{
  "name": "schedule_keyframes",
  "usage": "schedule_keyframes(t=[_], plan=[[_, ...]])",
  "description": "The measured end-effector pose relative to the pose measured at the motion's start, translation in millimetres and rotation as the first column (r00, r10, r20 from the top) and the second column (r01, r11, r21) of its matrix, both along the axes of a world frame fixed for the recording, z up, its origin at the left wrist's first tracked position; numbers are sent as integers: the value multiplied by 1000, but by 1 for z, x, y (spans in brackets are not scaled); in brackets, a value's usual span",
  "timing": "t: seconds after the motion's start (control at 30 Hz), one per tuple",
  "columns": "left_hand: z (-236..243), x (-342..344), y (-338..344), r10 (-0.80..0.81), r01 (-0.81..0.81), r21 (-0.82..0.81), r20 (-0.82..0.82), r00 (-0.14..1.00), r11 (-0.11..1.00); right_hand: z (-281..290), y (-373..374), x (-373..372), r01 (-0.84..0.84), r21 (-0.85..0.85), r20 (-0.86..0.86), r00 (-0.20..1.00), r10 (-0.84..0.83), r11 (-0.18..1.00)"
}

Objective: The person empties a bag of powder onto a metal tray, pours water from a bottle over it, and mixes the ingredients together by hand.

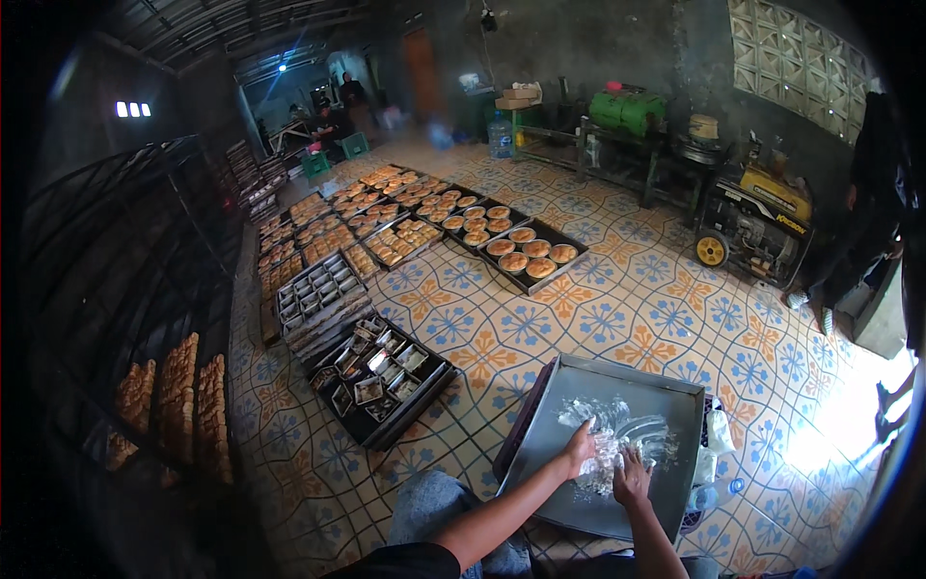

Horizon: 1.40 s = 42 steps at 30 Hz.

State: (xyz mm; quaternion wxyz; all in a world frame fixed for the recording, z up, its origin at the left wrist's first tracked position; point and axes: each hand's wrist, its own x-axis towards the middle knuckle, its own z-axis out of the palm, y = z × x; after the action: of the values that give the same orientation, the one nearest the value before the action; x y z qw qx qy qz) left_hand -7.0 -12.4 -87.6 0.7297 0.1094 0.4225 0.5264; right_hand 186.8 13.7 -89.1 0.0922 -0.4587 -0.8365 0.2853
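A large grey metal tray [555, 405] with low walls lies before me at the lower right. White flour-like powder [644, 432] is smeared and scattered over its middle. My left hand [582, 450] reaches into the powder from the left, with its thumb up and its fingers stretched out. Close beside it, my right hand [633, 475] rests low over the powder, fingers apart and pointing away from me. Nothing solid shows in either hand, though powder covers the left fingertips.
Beneath the tray is a dark purple crate [521, 422]; a white bag [720, 431] and a clear bottle [704, 498] lie to its right. Left stand stacked tins [323, 294] and a black tray of small moulds [439, 374]. Baked bread [405, 239] covers floor trays farther off. A generator [757, 224] stands right.
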Motion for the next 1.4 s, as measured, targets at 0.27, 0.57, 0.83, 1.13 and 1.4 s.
schedule_keyframes(t=[0.27, 0.57, 0.83, 1.13, 1.4], plan=[[35, 4, -6, 67, -68, -16, -54, 996, 998, 30, -11, -5, -20, -10, -35, 999, 19, 1000], [72, -7, -16, -22, 22, 3, -71, 997, 1000, 38, -18, -5, -54, 74, 77, 996, 49, 996], [51, -4, -18, 92, -82, 98, -97, 991, 992, 43, -14, -9, -46, 72, 152, 988, 35, 996], [32, -15, -7, 102, -98, 147, -16, 995, 984, 15, 4, 1, 49, 3, 135, 990, -49, 999], [49, -9, -17, 128, -133, 84, 61, 990, 988, -33, 20, 0, 150, -679, -494, 632, -598, 719]])
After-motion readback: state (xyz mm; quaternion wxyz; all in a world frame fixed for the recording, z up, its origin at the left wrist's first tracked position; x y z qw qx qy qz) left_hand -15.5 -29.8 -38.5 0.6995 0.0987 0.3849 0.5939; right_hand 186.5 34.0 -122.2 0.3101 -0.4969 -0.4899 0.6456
